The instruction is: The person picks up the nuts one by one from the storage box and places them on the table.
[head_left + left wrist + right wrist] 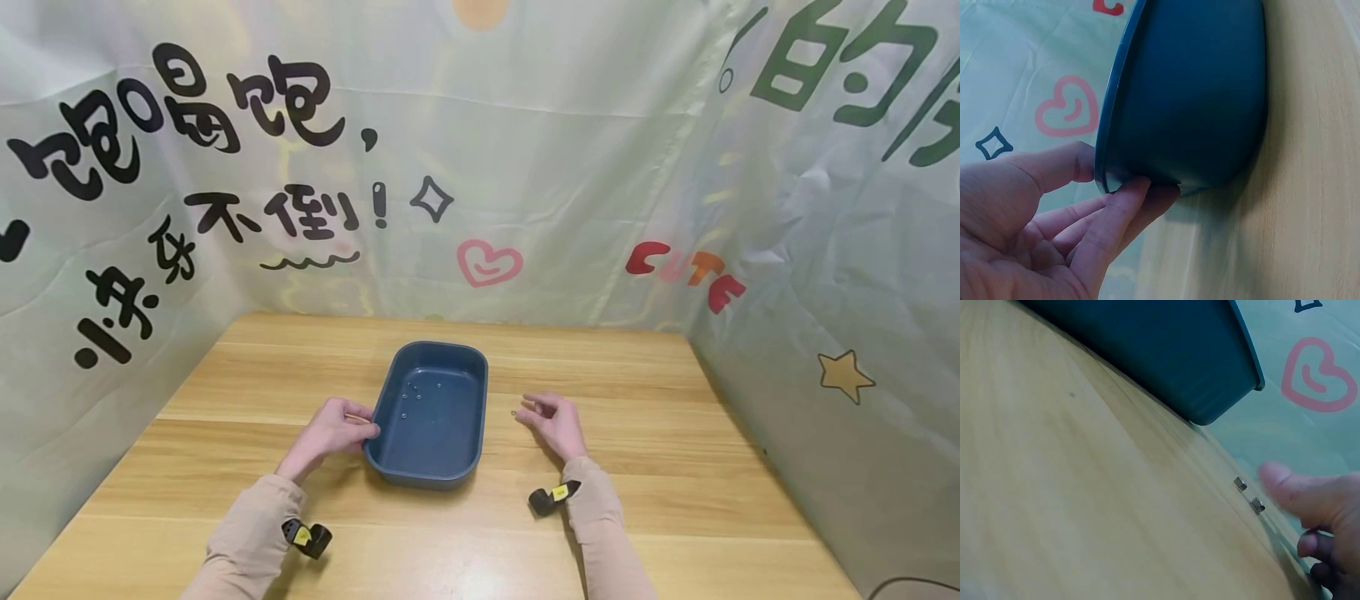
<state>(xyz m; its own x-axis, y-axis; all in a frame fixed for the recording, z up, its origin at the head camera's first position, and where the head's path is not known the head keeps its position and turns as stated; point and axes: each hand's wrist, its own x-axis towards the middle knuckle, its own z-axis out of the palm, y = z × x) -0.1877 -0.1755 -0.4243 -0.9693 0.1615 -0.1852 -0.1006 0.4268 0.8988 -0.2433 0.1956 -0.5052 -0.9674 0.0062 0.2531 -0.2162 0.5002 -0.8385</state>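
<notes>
A dark blue tray (pixel 427 479) stands on the wooden table, with several small metal nuts (pixel 403 416) on its floor. My left hand (pixel 337 433) pinches the tray's left rim; in the left wrist view, the thumb of this hand (pixel 1054 231) is on the rim and its fingers are against the outer wall (pixel 1191 94). To the right of the tray, my right hand (pixel 553 423) hovers low with loosely bent fingers. Two metal nuts (pixel 1258 505) lie on the table just beside the right thumb (pixel 1291 487), with a gap between them and it.
The wooden table (pixel 645 500) extends around the tray. A printed cloth (pixel 570 208) hangs behind the table and along both sides. A dark cable (pixel 911 581) shows at the lower right corner. Each sleeve carries a small black camera (pixel 555 496).
</notes>
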